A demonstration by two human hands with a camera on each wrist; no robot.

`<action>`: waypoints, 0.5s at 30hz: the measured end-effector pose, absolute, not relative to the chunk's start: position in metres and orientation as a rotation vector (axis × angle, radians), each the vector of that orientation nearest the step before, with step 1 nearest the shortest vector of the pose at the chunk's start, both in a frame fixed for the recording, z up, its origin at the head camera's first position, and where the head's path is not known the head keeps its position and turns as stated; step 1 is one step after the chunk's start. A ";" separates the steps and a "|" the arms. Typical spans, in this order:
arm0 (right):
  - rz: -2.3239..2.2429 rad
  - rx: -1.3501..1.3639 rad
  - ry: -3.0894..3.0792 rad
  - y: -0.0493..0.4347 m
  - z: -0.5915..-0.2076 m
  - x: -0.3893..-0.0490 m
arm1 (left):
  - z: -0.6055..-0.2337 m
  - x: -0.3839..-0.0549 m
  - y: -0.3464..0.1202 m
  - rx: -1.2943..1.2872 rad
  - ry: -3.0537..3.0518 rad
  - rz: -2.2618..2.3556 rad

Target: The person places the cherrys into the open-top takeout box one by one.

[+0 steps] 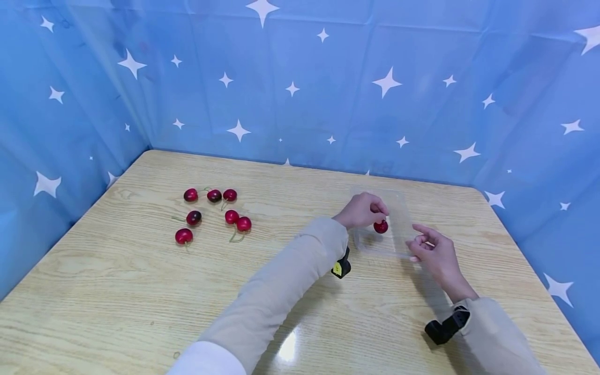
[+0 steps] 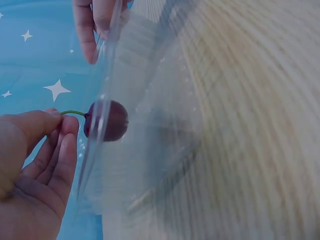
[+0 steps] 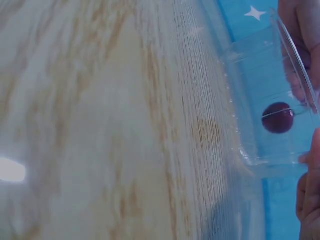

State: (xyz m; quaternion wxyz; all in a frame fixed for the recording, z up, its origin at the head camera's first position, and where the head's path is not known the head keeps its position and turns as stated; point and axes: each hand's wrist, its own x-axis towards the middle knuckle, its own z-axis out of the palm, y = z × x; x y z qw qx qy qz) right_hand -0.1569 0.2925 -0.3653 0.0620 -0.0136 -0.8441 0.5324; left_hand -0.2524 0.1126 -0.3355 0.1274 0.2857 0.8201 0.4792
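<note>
My left hand pinches a dark red cherry by its stem. The green stem runs from my fingertips to the fruit in the left wrist view. The cherry hangs at the opening of a clear plastic box, and in the left wrist view the see-through wall overlaps it. My right hand holds the box's near right rim between thumb and finger. In the right wrist view only part of that hand shows, at the right edge.
Several more cherries lie loose on the left of the wooden table, some with stems. A blue curtain with white stars hangs behind and beside the table. Wrist cameras sit on both wrists.
</note>
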 end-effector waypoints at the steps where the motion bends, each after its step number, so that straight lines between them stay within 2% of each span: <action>1: 1.608 -0.041 -2.552 0.292 -0.365 -0.157 | -0.336 -0.252 0.113 0.828 2.388 1.397; 15: 1.585 -0.050 -2.584 0.293 -0.364 -0.155 | -0.341 -0.246 0.120 0.775 2.366 1.415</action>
